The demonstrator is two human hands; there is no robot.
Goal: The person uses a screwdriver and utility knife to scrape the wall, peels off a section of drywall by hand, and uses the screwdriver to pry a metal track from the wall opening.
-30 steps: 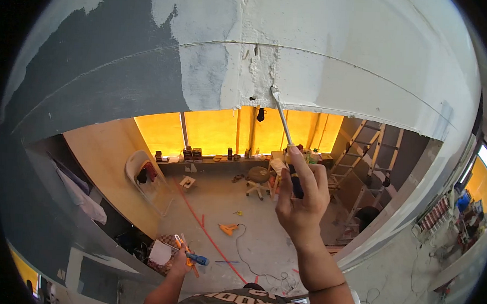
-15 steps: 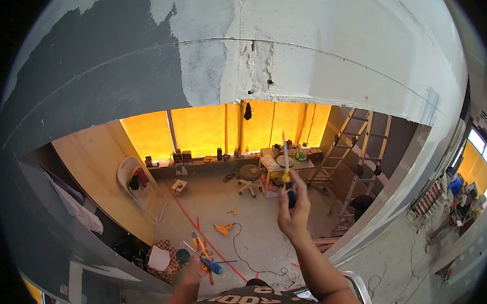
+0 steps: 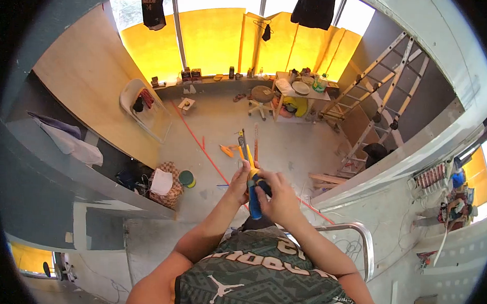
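In front of my chest, both hands are close together around several hand tools. My left hand (image 3: 240,185) is closed round a bundle with a blue-handled tool (image 3: 254,200) pointing down and a long grey-and-yellow tool (image 3: 245,145) sticking up. Fingers of my right hand (image 3: 277,196) are bent round the dark and yellow handle of a narrow-bladed hand tool (image 3: 256,139), right beside the bundle. Its thin blade points up, away from me. The fingers partly hide the handles.
Below lies a grey floor with an orange power tool (image 3: 226,151) and a red strip (image 3: 192,132). Stepladders (image 3: 401,77) stand at right, a white folding chair (image 3: 134,101) at left. A metal rail (image 3: 365,241) curves near my right elbow. Another person (image 3: 452,210) is far right.
My view has tipped downward. My right hand has come down and in with the narrow-bladed tool, and my left hand has risen to meet it with the bundle.
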